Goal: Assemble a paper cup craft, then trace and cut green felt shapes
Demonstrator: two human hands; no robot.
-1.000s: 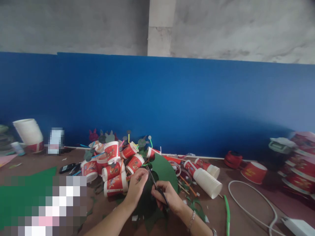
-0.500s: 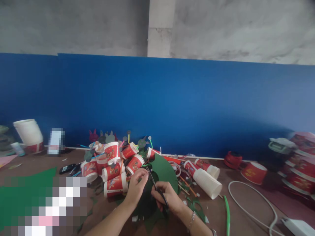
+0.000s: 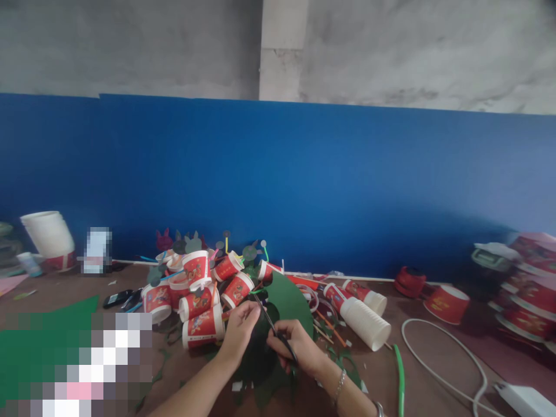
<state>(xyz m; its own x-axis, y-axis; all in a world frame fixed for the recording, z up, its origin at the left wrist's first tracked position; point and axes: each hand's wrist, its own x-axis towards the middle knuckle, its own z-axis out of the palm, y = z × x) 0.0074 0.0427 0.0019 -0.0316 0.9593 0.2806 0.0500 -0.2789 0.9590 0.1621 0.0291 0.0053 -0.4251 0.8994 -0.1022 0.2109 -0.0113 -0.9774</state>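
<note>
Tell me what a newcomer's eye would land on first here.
First, the heap of red paper cups at the table's centre, before the blue wall. Just in front, the right hand works scissors into a green sheet that the left hand pinches.

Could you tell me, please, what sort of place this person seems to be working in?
Probably a craft workbench in a plain workshop. A pile of red paper cups fitted with coloured sticks lies on the brown table, the right hand works scissors through green sheet, and behind stands a blue board under bare concrete.
</note>
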